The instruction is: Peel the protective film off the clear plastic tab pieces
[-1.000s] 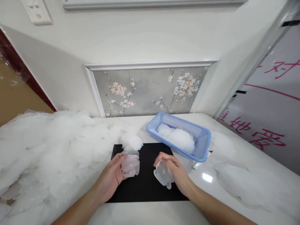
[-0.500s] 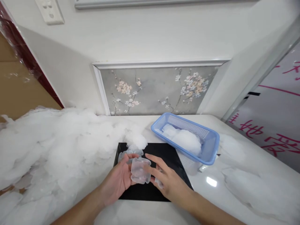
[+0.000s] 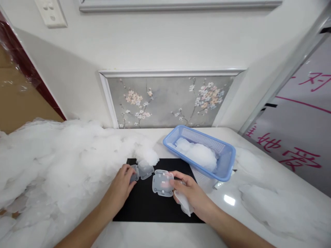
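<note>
My right hand (image 3: 192, 198) grips a translucent plastic piece (image 3: 162, 182) with small studs, held flat over the black mat (image 3: 144, 210). A second clear piece (image 3: 184, 204) sticks out below its palm. My left hand (image 3: 121, 187) pinches the edge of another translucent piece (image 3: 143, 169) lying at the mat's far edge, by the foot of the big white heap (image 3: 64, 162).
A blue plastic basket (image 3: 227, 162) with several clear pieces inside stands right of the mat, on top of another basket. More clear pieces lie on the white counter at the right (image 3: 279, 210). A wall with a floral panel (image 3: 168, 100) is behind.
My hands have come apart. The right hand took the studded piece and holds it over the mat; the left hand reached forward to a piece at the heap's foot.
</note>
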Action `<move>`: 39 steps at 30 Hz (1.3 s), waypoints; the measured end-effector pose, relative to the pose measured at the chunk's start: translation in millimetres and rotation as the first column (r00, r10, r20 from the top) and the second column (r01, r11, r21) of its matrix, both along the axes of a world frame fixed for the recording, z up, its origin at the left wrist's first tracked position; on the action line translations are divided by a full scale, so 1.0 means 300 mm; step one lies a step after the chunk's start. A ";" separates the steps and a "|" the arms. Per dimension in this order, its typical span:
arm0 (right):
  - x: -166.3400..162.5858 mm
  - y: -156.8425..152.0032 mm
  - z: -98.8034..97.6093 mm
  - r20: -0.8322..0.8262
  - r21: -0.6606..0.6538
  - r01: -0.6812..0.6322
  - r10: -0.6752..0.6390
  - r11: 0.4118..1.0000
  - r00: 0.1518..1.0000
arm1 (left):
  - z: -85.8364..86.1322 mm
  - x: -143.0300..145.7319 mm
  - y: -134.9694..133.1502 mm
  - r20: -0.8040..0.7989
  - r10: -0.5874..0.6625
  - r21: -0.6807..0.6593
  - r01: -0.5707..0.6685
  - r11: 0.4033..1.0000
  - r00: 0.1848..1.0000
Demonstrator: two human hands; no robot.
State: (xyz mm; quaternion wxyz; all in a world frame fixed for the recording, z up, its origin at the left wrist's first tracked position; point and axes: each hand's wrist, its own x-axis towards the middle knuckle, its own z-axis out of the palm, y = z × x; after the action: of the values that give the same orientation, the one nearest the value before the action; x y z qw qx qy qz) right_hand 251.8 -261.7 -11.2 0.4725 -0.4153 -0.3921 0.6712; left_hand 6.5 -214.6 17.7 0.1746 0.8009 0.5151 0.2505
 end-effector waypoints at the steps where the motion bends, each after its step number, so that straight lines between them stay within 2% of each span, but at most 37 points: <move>1: 0.001 0.001 -0.002 -0.012 -0.006 -0.001 0.001 1.000 1.000 | 0.003 -0.003 0.007 0.024 0.008 -0.005 -0.008 1.000 1.000; 7: 0.002 0.004 -0.002 -0.058 0.001 0.015 -0.015 1.000 0.998 | 0.045 -0.008 0.005 0.101 0.066 -0.025 -0.064 0.998 0.993; 9: 0.004 0.005 0.006 -0.046 0.039 0.047 -0.045 0.998 0.998 | 0.067 0.004 -0.014 0.192 0.143 -0.119 -0.121 0.985 0.971; 11: 0.005 0.006 0.013 0.009 0.079 0.076 -0.077 0.994 0.997 | 0.086 0.022 -0.034 0.326 0.226 -0.289 -0.131 0.948 0.918; 13: 0.006 0.007 0.016 0.095 0.135 0.104 -0.117 0.985 0.989 | 0.094 0.041 -0.051 0.459 0.299 -0.455 -0.068 0.888 0.837; 15: 0.005 0.006 0.016 0.206 0.200 0.114 -0.155 0.973 0.966 | 0.092 0.056 -0.063 0.575 0.362 -0.585 0.058 0.809 0.734; 18: -0.001 -0.002 0.007 0.406 0.316 0.090 -0.221 0.944 0.887 | 0.077 0.065 -0.071 0.676 0.437 -0.676 0.265 0.688 0.593; 20: -0.007 -0.011 -0.005 0.511 0.448 0.039 -0.292 0.893 0.808 | 0.067 0.066 -0.071 0.699 0.459 -0.687 0.336 0.645 0.548; 23: -0.018 -0.021 -0.030 0.565 0.641 -0.111 -0.368 0.760 0.738 | 0.062 0.067 -0.070 0.709 0.486 -0.690 0.362 0.627 0.511; 27: -0.029 -0.022 -0.051 0.625 0.714 -0.306 -0.374 0.630 0.685 | 0.074 0.074 -0.075 0.717 0.487 -0.691 0.412 0.594 0.499; 29: -0.034 -0.020 -0.053 0.630 0.734 -0.357 -0.384 0.577 0.675 | 0.082 0.081 -0.082 0.727 0.473 -0.682 0.447 0.579 0.498; 31: -0.040 -0.019 -0.051 0.616 0.749 -0.375 -0.364 0.547 0.699 | 0.087 0.089 -0.092 0.743 0.455 -0.666 0.484 0.567 0.491; 32: -0.044 -0.020 -0.048 0.601 0.751 -0.366 -0.339 0.549 0.724 | 0.086 0.093 -0.097 0.749 0.444 -0.661 0.498 0.561 0.493; 33: -0.048 -0.022 -0.044 0.580 0.744 -0.336 -0.310 0.577 0.754 | 0.082 0.097 -0.100 0.749 0.430 -0.659 0.502 0.559 0.504; 35: -0.055 -0.026 -0.032 0.529 0.660 -0.215 -0.243 0.719 0.813 | 0.067 0.099 -0.103 0.738 0.377 -0.657 0.467 0.592 0.560; 37: -0.059 -0.027 -0.018 0.447 0.474 -0.060 -0.181 0.879 0.876 | 0.043 0.095 -0.094 0.698 0.260 -0.606 0.357 0.711 0.668; 39: -0.060 -0.024 -0.004 0.332 0.271 0.037 -0.129 0.962 0.934 | 0.016 0.085 -0.071 0.597 0.093 -0.441 0.230 0.867 0.797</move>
State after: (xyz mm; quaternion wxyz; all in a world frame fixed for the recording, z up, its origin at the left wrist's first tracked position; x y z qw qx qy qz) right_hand 233.8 -269.0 -12.3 0.4747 -0.4776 -0.5357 0.5095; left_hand 32.0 -236.0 22.4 0.5360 0.6268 0.4486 0.3443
